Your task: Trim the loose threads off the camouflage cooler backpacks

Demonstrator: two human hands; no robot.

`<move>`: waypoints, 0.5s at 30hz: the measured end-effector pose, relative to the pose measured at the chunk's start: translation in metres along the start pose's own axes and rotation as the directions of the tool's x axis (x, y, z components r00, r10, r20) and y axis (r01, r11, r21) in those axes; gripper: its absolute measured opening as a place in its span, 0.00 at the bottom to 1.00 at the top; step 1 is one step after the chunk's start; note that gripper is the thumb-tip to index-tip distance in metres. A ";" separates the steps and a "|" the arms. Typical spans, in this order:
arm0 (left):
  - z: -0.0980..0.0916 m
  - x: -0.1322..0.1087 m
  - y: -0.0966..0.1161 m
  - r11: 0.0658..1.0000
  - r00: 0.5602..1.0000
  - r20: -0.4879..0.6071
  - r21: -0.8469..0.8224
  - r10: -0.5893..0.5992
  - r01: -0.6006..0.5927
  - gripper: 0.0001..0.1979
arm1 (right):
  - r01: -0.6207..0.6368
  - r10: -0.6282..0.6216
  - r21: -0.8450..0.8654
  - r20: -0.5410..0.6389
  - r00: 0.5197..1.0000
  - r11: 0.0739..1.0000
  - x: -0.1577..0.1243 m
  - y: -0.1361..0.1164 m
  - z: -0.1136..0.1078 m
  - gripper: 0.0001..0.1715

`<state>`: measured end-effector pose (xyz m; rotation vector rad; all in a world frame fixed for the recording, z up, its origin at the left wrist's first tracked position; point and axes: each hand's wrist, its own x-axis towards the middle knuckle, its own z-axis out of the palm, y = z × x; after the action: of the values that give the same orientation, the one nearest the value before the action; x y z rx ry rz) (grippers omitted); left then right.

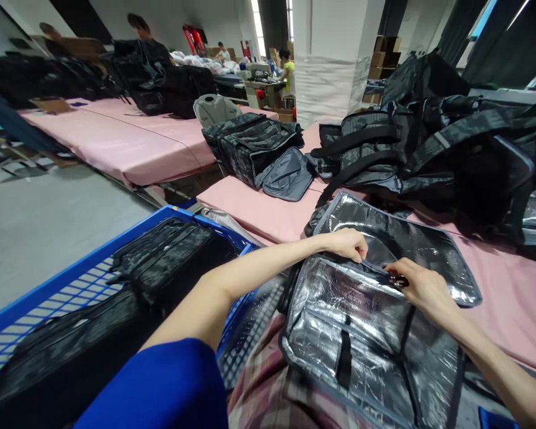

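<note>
An insulated bag [326, 298] with a crinkled silver lining lies open in front of me, its silver-lined lid [433, 250] folded back onto the pink table. My left hand [349, 244] is closed on the bag's edge, where lid and body join. Just to its right, my right hand [417, 286] grips a small black tool [398, 280], apparently thread snips, close to the same edge. The fingers partly cover the tool. Inside the bag, a black strap [345, 360] runs down the lining.
At my left stands a blue plastic crate [71, 280] holding dark camouflage bags [170, 256]. More camouflage bags [259, 143] sit on the pink table [245, 205], with backpacks [384, 143] heaped at the right. Several people are farther back, beyond a wrapped pillar [328, 83].
</note>
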<state>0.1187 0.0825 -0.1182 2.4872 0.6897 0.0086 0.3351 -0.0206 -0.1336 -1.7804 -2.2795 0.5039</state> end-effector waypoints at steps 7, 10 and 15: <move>-0.002 0.021 -0.012 0.981 0.985 0.143 -0.156 -0.091 0.113 0.07 | -0.111 0.000 0.310 0.340 0.941 0.944 0.037 0.021 -0.012 0.20; 0.000 0.022 -0.014 0.970 0.982 0.164 -0.205 -0.094 0.128 0.06 | -0.143 -0.007 0.369 0.377 0.926 0.918 0.038 0.023 -0.013 0.24; 0.003 0.024 -0.018 0.958 0.983 0.168 -0.261 -0.079 0.121 0.04 | -0.196 -0.014 0.454 0.420 0.907 0.869 0.038 0.031 -0.012 0.31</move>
<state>0.1313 0.1051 -0.1330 2.1631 0.6974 -0.1214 0.3572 0.0241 -0.1367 -1.6314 -2.0307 1.4569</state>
